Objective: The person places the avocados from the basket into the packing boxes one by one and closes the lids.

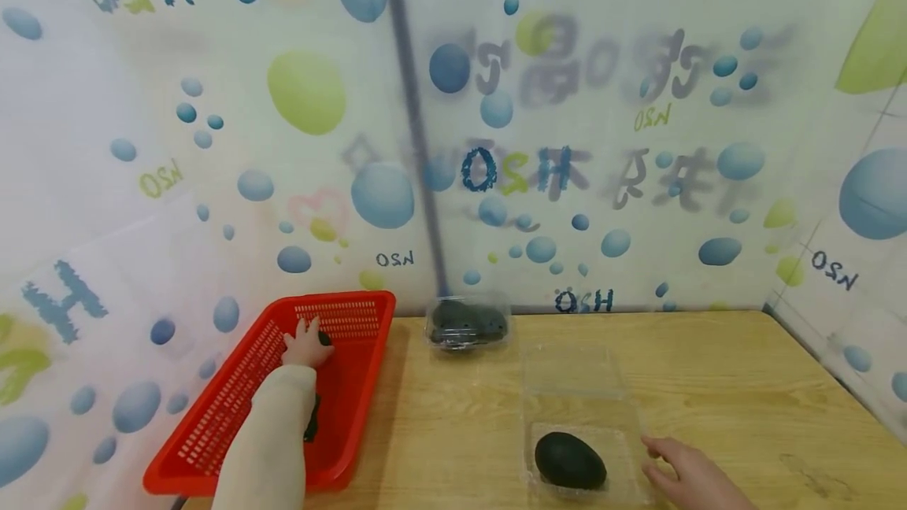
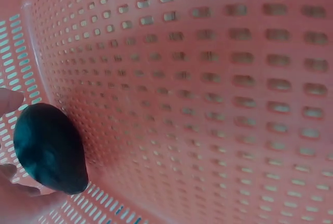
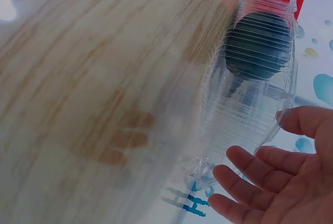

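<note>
A dark green avocado (image 2: 49, 148) is at the end of the red basket (image 1: 368, 384), with my left hand (image 1: 306, 345) reaching in from above. In the left wrist view, fingers lie on one side of this avocado and the thumb lies along its narrow end. Another dark item (image 1: 312, 419) in the basket is partly hidden by the sleeve. On the table an open clear plastic clamshell box (image 1: 627, 455) contains one avocado (image 1: 570, 460). My right hand (image 1: 690, 471) is beside that box, fingers loosely extended and thumb at its rim in the right wrist view.
A closed clear box (image 1: 468, 325) with dark avocados stands at the table's back edge, right of the basket. The wooden table (image 1: 708, 368) meets a patterned curtain (image 1: 602, 140) behind. The clamshell's raised-edge lid (image 1: 574, 368) lies flat toward the back.
</note>
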{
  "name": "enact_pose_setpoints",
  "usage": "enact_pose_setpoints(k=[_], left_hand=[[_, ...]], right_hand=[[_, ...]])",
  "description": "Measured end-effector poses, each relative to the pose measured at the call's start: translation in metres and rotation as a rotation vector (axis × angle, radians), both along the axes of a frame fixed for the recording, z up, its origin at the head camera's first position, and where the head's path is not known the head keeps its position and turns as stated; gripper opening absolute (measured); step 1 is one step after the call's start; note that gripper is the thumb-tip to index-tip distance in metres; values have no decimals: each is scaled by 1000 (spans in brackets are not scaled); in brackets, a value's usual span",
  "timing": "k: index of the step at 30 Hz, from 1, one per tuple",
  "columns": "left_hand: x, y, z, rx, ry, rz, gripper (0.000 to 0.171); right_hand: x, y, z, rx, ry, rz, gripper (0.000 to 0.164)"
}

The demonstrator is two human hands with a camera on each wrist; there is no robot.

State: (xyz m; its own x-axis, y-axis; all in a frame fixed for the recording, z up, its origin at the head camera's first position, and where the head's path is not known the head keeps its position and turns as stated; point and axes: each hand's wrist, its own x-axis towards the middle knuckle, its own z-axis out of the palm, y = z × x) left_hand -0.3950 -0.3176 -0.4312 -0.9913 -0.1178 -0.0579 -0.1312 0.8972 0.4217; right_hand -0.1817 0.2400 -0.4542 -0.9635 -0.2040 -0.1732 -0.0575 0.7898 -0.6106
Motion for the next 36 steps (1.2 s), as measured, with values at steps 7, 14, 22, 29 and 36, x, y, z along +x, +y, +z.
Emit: enact_pose_setpoints(k=[7,14,22,29,36], left_hand=[[2,2,-1,-82,-30,-4,64],[7,-1,-2,-33,-108,18,66],[11,2,-2,-13,-132,8,66],[12,6,0,-63,-151,-11,68],[14,-5,1,6,-184,17,74]], right_hand=[[3,0,-2,7,-35,-39,44],[5,4,-3,-3,-17,-39,43],[5,3,-1,14,-31,-72,42],[3,3,-1,22,-33,-71,42],[0,4,-2,-27,12,0,44]])
